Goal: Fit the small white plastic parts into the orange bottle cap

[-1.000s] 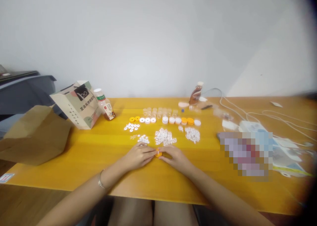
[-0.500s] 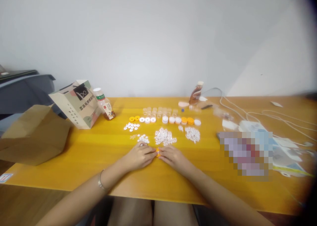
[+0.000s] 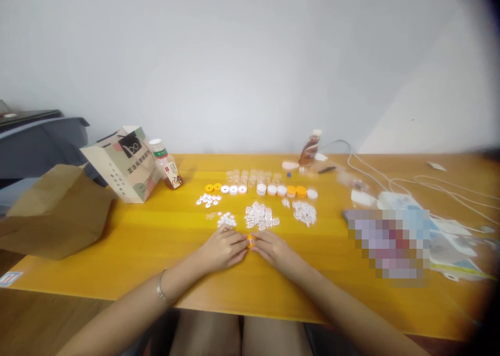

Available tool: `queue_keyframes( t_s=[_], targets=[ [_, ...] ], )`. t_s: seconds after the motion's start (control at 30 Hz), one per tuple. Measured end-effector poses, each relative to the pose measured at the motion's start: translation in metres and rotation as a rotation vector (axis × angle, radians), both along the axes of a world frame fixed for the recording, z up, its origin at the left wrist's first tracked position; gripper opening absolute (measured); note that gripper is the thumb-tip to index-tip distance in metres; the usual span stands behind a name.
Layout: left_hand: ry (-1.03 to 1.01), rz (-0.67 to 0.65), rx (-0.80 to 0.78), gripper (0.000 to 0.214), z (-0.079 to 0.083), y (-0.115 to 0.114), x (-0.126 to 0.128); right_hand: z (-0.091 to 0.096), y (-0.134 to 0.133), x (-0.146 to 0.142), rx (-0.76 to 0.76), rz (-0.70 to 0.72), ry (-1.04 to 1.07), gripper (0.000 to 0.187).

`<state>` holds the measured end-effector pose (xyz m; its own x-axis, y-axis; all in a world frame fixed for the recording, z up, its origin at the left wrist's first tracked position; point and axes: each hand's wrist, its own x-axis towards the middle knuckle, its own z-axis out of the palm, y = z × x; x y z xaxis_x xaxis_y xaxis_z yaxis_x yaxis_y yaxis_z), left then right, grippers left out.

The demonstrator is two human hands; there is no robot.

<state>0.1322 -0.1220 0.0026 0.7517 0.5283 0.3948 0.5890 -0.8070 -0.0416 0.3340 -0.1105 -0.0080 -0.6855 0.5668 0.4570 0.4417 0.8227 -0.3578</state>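
My left hand [image 3: 222, 250] and my right hand [image 3: 274, 250] meet fingertip to fingertip on the yellow table [image 3: 164, 262], both pinched round a small orange cap [image 3: 250, 240]. Just beyond the fingers lie heaps of tiny white parts [image 3: 260, 215], with another heap [image 3: 304, 211] to the right and a smaller one [image 3: 226, 220] to the left. Further back runs a row of orange and white caps [image 3: 273, 190], and behind it a row of small clear vials [image 3: 252, 177]. A bracelet sits on my left wrist.
A printed paper bag [image 3: 125, 164] and a drink bottle [image 3: 166, 164] stand at the back left, with a brown paper bag [image 3: 54, 210] at the left edge. A brown bottle [image 3: 308, 148], white cables [image 3: 410, 181] and papers [image 3: 441, 236] occupy the right side.
Both hands have slid slightly away from me, closing tighter round the orange cap, which shows less now. Nothing else on the table has moved.
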Motion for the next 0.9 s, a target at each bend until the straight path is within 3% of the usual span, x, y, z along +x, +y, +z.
queue_keyframes(
  t_s=[0.2, 0.4, 0.5, 0.7, 0.9],
  targets=[
    [-0.169, 0.202, -0.127, 0.019, -0.007, 0.005, 0.018, -0.003, -0.001, 0.0, -0.076, -0.017, 0.086, 0.023],
    [-0.138, 0.198, -0.102, 0.017, -0.005, 0.004, 0.02, -0.007, 0.001, 0.002, -0.172, -0.041, 0.182, 0.015],
    [-0.142, 0.198, 0.006, 0.018, -0.001, 0.001, 0.017, -0.006, 0.002, 0.0, -0.32, -0.062, 0.314, 0.012],
    [-0.173, 0.223, 0.121, 0.019, 0.015, 0.002, 0.017, 0.007, 0.007, -0.012, -0.833, -0.047, 0.655, 0.025],
    [-0.227, 0.193, -0.047, 0.019, 0.034, 0.026, -0.001, 0.02, 0.019, -0.021, -0.924, -0.133, 0.736, 0.028]
  ],
)
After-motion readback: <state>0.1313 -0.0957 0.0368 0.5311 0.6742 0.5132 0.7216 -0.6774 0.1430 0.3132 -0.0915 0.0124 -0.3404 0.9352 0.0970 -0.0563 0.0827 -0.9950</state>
